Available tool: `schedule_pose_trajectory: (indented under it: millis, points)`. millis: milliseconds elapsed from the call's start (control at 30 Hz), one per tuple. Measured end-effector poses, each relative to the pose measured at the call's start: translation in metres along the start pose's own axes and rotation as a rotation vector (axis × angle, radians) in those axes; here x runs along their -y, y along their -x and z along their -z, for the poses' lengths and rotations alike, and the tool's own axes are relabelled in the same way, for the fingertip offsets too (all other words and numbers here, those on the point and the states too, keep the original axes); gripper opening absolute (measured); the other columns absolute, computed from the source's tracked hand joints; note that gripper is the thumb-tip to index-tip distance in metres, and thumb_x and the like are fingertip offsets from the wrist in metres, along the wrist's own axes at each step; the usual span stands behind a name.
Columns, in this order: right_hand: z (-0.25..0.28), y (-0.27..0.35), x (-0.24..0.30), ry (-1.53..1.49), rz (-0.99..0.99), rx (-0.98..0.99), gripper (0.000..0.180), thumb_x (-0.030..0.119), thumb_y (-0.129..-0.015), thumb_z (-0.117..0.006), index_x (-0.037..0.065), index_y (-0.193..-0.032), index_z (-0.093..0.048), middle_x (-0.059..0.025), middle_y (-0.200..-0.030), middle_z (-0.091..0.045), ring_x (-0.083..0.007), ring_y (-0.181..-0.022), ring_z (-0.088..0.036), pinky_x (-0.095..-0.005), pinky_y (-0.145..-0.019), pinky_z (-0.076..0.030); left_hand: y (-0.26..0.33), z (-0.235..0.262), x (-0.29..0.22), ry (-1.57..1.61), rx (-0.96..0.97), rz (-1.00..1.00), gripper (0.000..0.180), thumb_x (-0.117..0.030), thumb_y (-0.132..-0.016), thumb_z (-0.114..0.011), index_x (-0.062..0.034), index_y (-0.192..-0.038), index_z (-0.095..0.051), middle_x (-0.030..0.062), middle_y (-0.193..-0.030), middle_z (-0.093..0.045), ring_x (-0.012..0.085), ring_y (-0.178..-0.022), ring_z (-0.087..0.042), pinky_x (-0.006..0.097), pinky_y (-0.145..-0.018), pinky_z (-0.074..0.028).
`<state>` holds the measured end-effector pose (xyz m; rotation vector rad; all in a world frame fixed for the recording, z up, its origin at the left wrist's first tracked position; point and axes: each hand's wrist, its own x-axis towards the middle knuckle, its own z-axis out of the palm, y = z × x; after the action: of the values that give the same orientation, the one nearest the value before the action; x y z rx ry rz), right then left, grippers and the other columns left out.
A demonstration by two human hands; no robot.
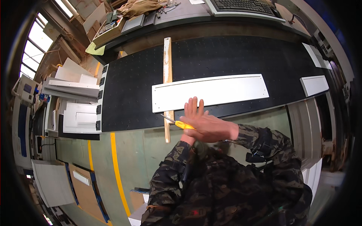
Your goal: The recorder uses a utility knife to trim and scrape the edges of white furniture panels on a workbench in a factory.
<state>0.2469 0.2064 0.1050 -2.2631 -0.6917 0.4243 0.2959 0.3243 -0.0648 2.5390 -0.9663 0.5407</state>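
Observation:
A long white panel (211, 92) lies across a black perforated worktable (226, 56), resting over a narrow wooden strip (167, 64) that runs front to back and sticks out past the table's front edge. My left hand (194, 108) is held flat with fingers straight and apart, its tips at the panel's near edge. My right hand (209, 129) crosses over the left wrist and grips a yellow-handled tool (184, 125). The tool's thin metal tip points left, by the wooden strip. Both arms wear camouflage sleeves.
A smaller white panel (315, 84) lies at the table's right end. More white panels (77, 115) are stacked on the left. A keyboard (241, 5) and clutter sit on the bench behind. A yellow line (117, 169) runs along the floor, with flat boards (85, 188) beside it.

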Motion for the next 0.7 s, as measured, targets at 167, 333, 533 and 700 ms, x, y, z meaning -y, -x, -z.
schedule_pose_trajectory:
  millis: [167,333,533,700]
  points:
    - [-0.004,-0.047,0.024,0.057,-0.053,-0.07,0.045,0.035,-0.105,-0.044,-0.004,-0.129,-0.049,-0.0366,-0.109,-0.063,-0.0546,-0.111,-0.058,-0.0606,-0.103,-0.036,0.001,0.037,-0.002,-0.18,0.116,0.07,0.064,-0.039,-0.102,-0.058,-0.0048,-0.153,-0.042,0.023,-0.162,-0.029,0.0385,-0.152,-0.027,0.055,-0.122,-0.022]
    - [0.013,-0.063,0.021,0.152,-0.282,-0.149,0.051,0.036,-0.104,-0.041,-0.004,-0.135,-0.049,-0.0304,-0.09,-0.07,-0.052,-0.099,-0.065,-0.0594,-0.101,-0.04,0.003,0.013,-0.006,0.132,0.072,0.047,0.064,-0.038,-0.1,-0.06,-0.0038,-0.151,-0.044,0.0285,-0.159,-0.03,0.0427,-0.148,-0.03,0.058,-0.119,-0.024]
    - [0.038,0.002,0.007,0.005,-0.62,-0.343,0.063,0.044,-0.105,-0.043,-0.003,-0.147,-0.045,-0.0309,-0.093,-0.07,-0.0476,-0.094,-0.068,-0.0509,-0.087,-0.052,0.0,0.004,-0.006,0.555,0.015,0.118,0.062,-0.035,-0.096,-0.063,-0.004,-0.148,-0.048,0.0344,-0.155,-0.031,0.0502,-0.145,-0.031,0.064,-0.117,-0.025]
    - [0.052,0.083,-0.021,0.138,-0.878,-0.572,0.062,0.044,-0.104,-0.044,-0.005,-0.143,-0.049,-0.0328,-0.099,-0.068,-0.0493,-0.1,-0.065,-0.0521,-0.088,-0.051,-0.009,0.027,-0.006,0.153,0.031,-0.032,0.054,-0.026,-0.093,-0.063,-0.0013,-0.141,-0.056,0.0399,-0.151,-0.033,0.06,-0.14,-0.029,0.071,-0.113,-0.024]
